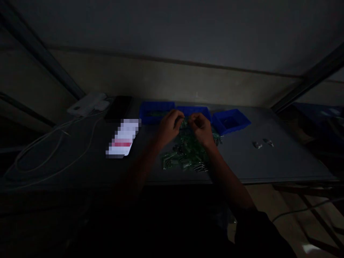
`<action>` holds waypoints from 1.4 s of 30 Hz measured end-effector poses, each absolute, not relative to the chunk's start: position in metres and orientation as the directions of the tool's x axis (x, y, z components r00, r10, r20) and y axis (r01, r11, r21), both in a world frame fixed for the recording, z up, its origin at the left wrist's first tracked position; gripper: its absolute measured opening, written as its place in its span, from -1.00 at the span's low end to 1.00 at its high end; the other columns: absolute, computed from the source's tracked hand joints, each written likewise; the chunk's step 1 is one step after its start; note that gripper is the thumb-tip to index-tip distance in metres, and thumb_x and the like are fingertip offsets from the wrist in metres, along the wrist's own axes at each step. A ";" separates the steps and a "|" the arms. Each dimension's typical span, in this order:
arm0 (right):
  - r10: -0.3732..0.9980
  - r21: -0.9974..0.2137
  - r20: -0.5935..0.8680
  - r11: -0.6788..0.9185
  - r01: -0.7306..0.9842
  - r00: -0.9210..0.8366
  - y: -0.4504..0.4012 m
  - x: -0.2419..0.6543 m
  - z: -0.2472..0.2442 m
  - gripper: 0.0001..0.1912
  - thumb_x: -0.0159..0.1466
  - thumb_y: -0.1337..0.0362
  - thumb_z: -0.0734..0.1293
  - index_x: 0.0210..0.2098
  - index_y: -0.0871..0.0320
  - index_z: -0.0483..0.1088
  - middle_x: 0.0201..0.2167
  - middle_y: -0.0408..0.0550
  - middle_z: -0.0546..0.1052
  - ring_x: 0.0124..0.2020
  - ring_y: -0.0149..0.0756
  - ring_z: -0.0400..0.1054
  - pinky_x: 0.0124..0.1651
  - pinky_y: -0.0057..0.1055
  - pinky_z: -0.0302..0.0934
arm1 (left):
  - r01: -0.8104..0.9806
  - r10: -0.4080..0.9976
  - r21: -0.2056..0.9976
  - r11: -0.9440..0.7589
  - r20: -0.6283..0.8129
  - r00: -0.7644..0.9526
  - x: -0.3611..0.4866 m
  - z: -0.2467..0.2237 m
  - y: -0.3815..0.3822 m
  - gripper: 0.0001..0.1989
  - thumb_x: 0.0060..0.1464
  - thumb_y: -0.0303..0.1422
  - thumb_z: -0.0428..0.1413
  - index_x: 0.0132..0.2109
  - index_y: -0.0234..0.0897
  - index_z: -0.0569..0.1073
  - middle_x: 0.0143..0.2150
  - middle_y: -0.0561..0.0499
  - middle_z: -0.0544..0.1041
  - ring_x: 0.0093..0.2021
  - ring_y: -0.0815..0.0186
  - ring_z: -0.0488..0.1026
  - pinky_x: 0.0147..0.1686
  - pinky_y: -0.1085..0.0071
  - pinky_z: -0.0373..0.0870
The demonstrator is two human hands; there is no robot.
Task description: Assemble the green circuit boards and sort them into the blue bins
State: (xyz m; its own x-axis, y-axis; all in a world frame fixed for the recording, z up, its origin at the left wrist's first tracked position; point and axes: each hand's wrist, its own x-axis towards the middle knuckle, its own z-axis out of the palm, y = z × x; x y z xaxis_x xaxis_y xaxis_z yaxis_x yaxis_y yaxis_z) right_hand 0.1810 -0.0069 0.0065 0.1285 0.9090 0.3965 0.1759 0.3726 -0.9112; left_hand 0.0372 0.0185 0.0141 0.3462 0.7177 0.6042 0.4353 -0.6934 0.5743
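The left hand and right hand meet above the middle of the counter, both pinched narrow on a small green bag held between them; the light is too dim to make out each fingertip. Just below and nearer lies a loose pile of similar green bags, with thin metal pins at its near edge. Three blue bins stand in a row at the far side: the left bin and middle bin beyond the hands, the right bin turned at an angle. A lit phone lies left of the hands. Two white scraps lie well to the right.
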 end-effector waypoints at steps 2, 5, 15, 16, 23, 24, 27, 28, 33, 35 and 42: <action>0.912 -0.913 0.393 0.370 0.172 0.121 -0.007 0.180 0.006 -0.89 0.07 0.25 0.26 -0.43 0.13 0.24 -0.48 -0.17 0.33 -0.42 -0.40 0.22 -0.30 -0.45 0.14 | 0.441 0.720 0.573 -0.691 0.596 0.355 0.036 0.015 0.018 -0.92 0.06 -0.51 -0.01 -0.29 -0.27 0.34 -0.32 0.02 0.41 -0.26 0.35 0.37 -0.25 0.42 0.32; 0.915 -0.915 0.387 0.364 0.175 0.118 -0.008 0.177 0.006 -0.89 0.08 0.24 0.25 -0.44 0.13 0.24 -0.49 -0.18 0.32 -0.43 -0.41 0.21 -0.30 -0.45 0.14 | 0.451 0.725 0.571 -0.686 0.587 0.360 0.034 0.015 0.017 -0.92 0.06 -0.51 -0.01 -0.29 -0.26 0.34 -0.32 0.02 0.41 -0.27 0.35 0.38 -0.27 0.43 0.33; 0.940 -0.919 0.335 0.313 0.238 0.057 -0.008 0.169 -0.009 -0.82 0.12 0.28 0.23 -0.27 0.15 0.33 -0.42 -0.13 0.43 -0.39 -0.36 0.31 -0.28 -0.41 0.20 | 0.440 0.757 0.616 -0.653 0.534 0.376 0.033 0.008 0.015 -0.91 0.07 -0.47 -0.02 -0.27 -0.26 0.35 -0.31 0.01 0.45 -0.26 0.34 0.41 -0.23 0.41 0.36; 0.939 -0.916 0.336 0.310 0.253 0.065 -0.009 0.169 -0.010 -0.82 0.13 0.28 0.23 -0.27 0.16 0.34 -0.41 -0.12 0.45 -0.38 -0.34 0.33 -0.27 -0.40 0.21 | 0.427 0.764 0.634 -0.645 0.531 0.366 0.034 0.007 0.016 -0.92 0.07 -0.46 -0.02 -0.27 -0.26 0.35 -0.31 0.01 0.45 -0.26 0.34 0.42 -0.23 0.41 0.36; 0.911 -0.879 0.394 0.335 0.338 0.121 -0.014 0.165 0.000 -0.86 0.17 0.29 0.22 -0.32 0.14 0.40 -0.35 -0.06 0.50 -0.29 -0.27 0.37 -0.22 -0.35 0.22 | 0.391 0.877 0.785 -0.481 0.439 0.195 0.030 0.003 0.020 -0.81 0.13 -0.33 -0.04 -0.11 -0.24 0.32 -0.23 -0.03 0.48 -0.22 0.34 0.44 -0.24 0.41 0.38; 0.909 -0.874 0.400 0.338 0.349 0.120 -0.015 0.164 0.001 -0.86 0.17 0.30 0.21 -0.33 0.13 0.40 -0.36 -0.06 0.50 -0.30 -0.27 0.37 -0.23 -0.36 0.22 | 0.395 0.885 0.793 -0.464 0.425 0.189 0.030 0.003 0.020 -0.81 0.13 -0.32 -0.05 -0.11 -0.24 0.33 -0.24 -0.02 0.48 -0.23 0.34 0.44 -0.25 0.41 0.38; 0.904 -0.854 0.418 0.357 0.378 0.090 -0.016 0.162 0.004 -0.86 0.19 0.32 0.20 -0.32 0.13 0.39 -0.36 -0.06 0.50 -0.31 -0.29 0.37 -0.24 -0.37 0.22 | 0.395 0.901 0.810 -0.434 0.390 0.190 0.028 0.001 0.018 -0.81 0.15 -0.30 -0.09 -0.14 -0.22 0.36 -0.25 0.00 0.50 -0.25 0.33 0.45 -0.27 0.40 0.38; 0.900 -0.845 0.428 0.367 0.388 0.080 -0.017 0.161 0.004 -0.86 0.19 0.34 0.19 -0.32 0.12 0.39 -0.36 -0.07 0.50 -0.31 -0.30 0.37 -0.24 -0.37 0.22 | 0.386 0.905 0.818 -0.426 0.382 0.188 0.029 -0.001 0.016 -0.80 0.16 -0.30 -0.11 -0.15 -0.21 0.36 -0.25 0.00 0.50 -0.25 0.33 0.45 -0.27 0.40 0.38; 0.871 -0.778 0.491 0.425 0.463 0.024 -0.018 0.160 0.005 -0.83 0.21 0.39 0.17 -0.32 0.11 0.38 -0.37 -0.07 0.49 -0.31 -0.32 0.37 -0.25 -0.40 0.23 | 0.303 0.921 0.875 -0.378 0.323 0.216 0.028 -0.018 0.011 -0.71 0.19 -0.24 -0.18 -0.16 -0.19 0.39 -0.24 -0.01 0.51 -0.23 0.32 0.45 -0.21 0.38 0.38; 0.870 -0.756 0.493 0.438 0.486 -0.018 -0.019 0.160 0.006 -0.83 0.22 0.40 0.16 -0.31 0.12 0.37 -0.38 -0.06 0.49 -0.33 -0.33 0.37 -0.27 -0.40 0.22 | 0.277 0.927 0.889 -0.364 0.316 0.201 0.026 -0.021 0.011 -0.67 0.20 -0.21 -0.21 -0.17 -0.19 0.40 -0.25 -0.02 0.52 -0.22 0.31 0.45 -0.20 0.37 0.38; 0.870 -0.735 0.491 0.440 0.515 -0.042 -0.023 0.157 0.007 -0.82 0.22 0.41 0.15 -0.31 0.12 0.36 -0.43 -0.08 0.46 -0.39 -0.36 0.35 -0.33 -0.44 0.21 | 0.242 0.945 0.935 -0.259 0.194 0.262 0.027 -0.013 0.006 -0.65 0.20 -0.20 -0.21 -0.15 -0.14 0.44 -0.25 0.01 0.53 -0.20 0.29 0.45 -0.21 0.38 0.39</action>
